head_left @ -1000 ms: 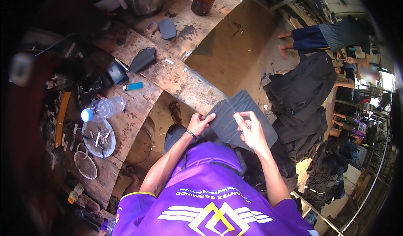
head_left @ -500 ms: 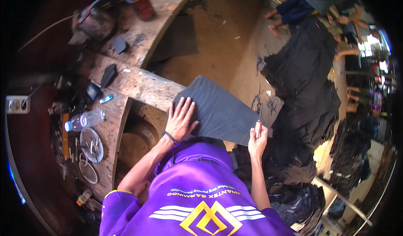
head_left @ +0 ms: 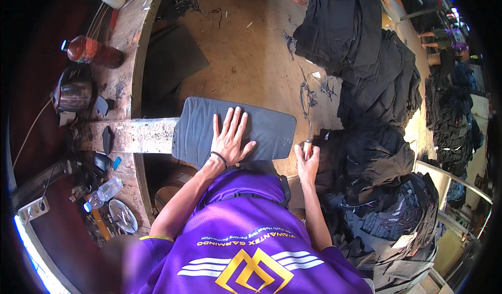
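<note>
A dark grey cloth piece lies stretched over a long flat board in front of me. My left hand rests flat on its middle, fingers spread, with a black band around the wrist. Just off the board's right end, my right hand is closed around the orange handle of a screwdriver-like tool. Its thin metal shaft points away from me, and its tip is too small to make out.
A wooden arm joins the board to the bench at left. On the bench are a bottle of red liquid, a kettle-like pot, a clear bottle and a plate. Dark garments are piled at right.
The view has turned, so the board now lies nearly level across it. My left hand has shifted from the cloth's left edge to its middle. The right hand keeps its hold on the tool.
</note>
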The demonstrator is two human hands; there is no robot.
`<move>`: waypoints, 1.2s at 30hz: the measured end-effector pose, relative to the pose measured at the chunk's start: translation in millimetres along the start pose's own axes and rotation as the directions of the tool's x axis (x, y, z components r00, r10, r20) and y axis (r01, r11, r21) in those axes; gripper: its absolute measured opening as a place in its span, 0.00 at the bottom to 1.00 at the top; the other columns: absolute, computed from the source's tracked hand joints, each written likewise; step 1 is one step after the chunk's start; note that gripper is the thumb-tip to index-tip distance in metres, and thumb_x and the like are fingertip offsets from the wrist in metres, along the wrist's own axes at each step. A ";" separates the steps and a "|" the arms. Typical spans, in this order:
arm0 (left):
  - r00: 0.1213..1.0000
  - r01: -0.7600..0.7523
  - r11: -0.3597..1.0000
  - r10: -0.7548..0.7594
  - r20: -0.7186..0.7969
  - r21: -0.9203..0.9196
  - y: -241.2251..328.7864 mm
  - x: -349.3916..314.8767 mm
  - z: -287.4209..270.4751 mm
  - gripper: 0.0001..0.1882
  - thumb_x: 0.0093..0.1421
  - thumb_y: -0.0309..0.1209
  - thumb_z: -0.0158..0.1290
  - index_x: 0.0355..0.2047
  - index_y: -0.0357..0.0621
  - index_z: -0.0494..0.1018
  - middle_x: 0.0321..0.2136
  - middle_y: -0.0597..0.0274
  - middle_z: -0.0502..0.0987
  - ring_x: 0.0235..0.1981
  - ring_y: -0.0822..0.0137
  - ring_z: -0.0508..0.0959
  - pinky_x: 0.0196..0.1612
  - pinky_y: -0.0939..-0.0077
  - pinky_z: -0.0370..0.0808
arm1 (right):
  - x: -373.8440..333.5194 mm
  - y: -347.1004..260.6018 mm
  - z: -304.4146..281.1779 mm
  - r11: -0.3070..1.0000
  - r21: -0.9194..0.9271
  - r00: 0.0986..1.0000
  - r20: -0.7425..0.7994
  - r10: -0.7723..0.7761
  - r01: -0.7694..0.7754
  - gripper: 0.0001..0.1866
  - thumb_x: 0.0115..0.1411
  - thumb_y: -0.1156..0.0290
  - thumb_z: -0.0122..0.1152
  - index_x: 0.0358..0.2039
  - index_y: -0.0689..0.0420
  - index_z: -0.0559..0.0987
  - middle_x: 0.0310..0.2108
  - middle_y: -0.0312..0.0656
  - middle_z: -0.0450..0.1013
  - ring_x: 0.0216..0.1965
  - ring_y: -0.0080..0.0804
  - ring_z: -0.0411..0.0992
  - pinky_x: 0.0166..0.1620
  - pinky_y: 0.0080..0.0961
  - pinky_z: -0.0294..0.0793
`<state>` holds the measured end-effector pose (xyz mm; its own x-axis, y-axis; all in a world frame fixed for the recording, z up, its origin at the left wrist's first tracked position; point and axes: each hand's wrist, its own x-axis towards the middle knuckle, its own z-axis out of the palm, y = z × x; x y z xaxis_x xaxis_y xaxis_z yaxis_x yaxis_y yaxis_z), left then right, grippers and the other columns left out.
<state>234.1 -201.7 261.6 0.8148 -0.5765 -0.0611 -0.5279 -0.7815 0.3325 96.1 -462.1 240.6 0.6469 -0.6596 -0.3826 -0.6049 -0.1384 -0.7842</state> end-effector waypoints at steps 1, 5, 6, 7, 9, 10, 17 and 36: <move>1.000 0.008 1.000 -0.008 0.014 -0.004 -0.2 -0.2 0.1 0.48 0.64 0.60 0.49 0.74 0.43 0.51 0.75 0.48 0.48 0.77 0.49 0.45 0.74 0.35 0.33 | -1.0 -1.7 3.5 0.998 0.057 1.000 0.004 -0.010 0.009 0.29 0.59 0.53 0.75 0.41 0.60 0.68 0.23 0.32 0.66 0.24 0.20 0.65 0.29 0.26 0.68; 1.000 0.008 1.000 -0.008 0.007 0.018 1.5 2.6 -1.7 0.48 0.63 0.61 0.50 0.74 0.44 0.52 0.75 0.48 0.48 0.77 0.49 0.45 0.74 0.36 0.34 | 6.7 -7.7 13.4 0.999 0.051 0.999 0.045 -0.008 0.006 0.29 0.57 0.53 0.77 0.39 0.60 0.68 0.23 0.32 0.67 0.24 0.21 0.65 0.29 0.26 0.68; 1.000 0.008 1.000 -0.008 0.004 0.015 2.2 2.4 -2.6 0.48 0.63 0.61 0.50 0.74 0.45 0.52 0.75 0.48 0.48 0.77 0.49 0.45 0.74 0.36 0.34 | 10.6 -7.4 15.6 1.000 0.023 0.999 0.046 0.009 -0.011 0.29 0.56 0.52 0.77 0.38 0.60 0.68 0.23 0.33 0.68 0.24 0.21 0.65 0.29 0.26 0.68; 0.999 0.021 1.000 -0.021 0.032 0.012 2.0 2.5 -3.9 0.49 0.63 0.61 0.50 0.74 0.45 0.52 0.75 0.49 0.48 0.77 0.49 0.45 0.74 0.37 0.35 | 15.0 -6.6 17.3 0.998 0.020 0.997 0.059 -0.054 0.053 0.29 0.56 0.52 0.77 0.38 0.60 0.69 0.23 0.33 0.68 0.24 0.22 0.65 0.30 0.27 0.68; 1.000 0.002 1.000 -0.002 0.004 0.002 0.1 1.2 -5.6 0.48 0.63 0.61 0.51 0.74 0.46 0.52 0.75 0.49 0.49 0.76 0.49 0.46 0.74 0.38 0.36 | 23.9 -2.8 19.1 0.999 -0.013 0.995 0.092 -0.034 0.035 0.30 0.55 0.51 0.78 0.37 0.61 0.70 0.24 0.34 0.69 0.24 0.22 0.65 0.30 0.28 0.69; 1.000 0.000 1.000 0.000 0.004 -0.005 -1.6 0.4 -5.8 0.48 0.63 0.61 0.52 0.74 0.46 0.52 0.75 0.49 0.49 0.76 0.49 0.46 0.74 0.39 0.37 | 27.4 -0.4 19.2 0.993 -0.029 0.989 0.094 -0.110 0.113 0.28 0.56 0.53 0.78 0.37 0.59 0.68 0.22 0.33 0.68 0.21 0.20 0.65 0.26 0.26 0.67; 0.988 0.098 0.995 -0.099 -0.118 -0.014 -28.4 -8.6 -14.6 0.47 0.64 0.60 0.51 0.74 0.47 0.54 0.74 0.46 0.51 0.76 0.47 0.47 0.74 0.40 0.39 | 34.8 -9.4 12.0 0.968 -0.079 0.966 0.122 -0.228 0.238 0.32 0.53 0.47 0.79 0.29 0.55 0.65 0.19 0.35 0.67 0.17 0.23 0.65 0.21 0.29 0.65; 0.999 -0.034 0.999 0.035 0.028 -0.030 4.0 2.5 -13.7 0.51 0.63 0.65 0.46 0.72 0.33 0.53 0.74 0.44 0.50 0.76 0.47 0.46 0.73 0.34 0.37 | 49.8 -113.1 26.3 0.914 -0.113 0.919 -0.020 -0.394 0.390 0.22 0.64 0.54 0.67 0.40 0.58 0.68 0.21 0.39 0.68 0.22 0.29 0.68 0.28 0.36 0.68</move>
<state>237.2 -202.9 275.6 0.7889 -0.6099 -0.0761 -0.5478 -0.7538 0.3629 208.9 -459.8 297.5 0.8236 -0.5663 -0.0325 -0.3533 -0.4673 -0.8104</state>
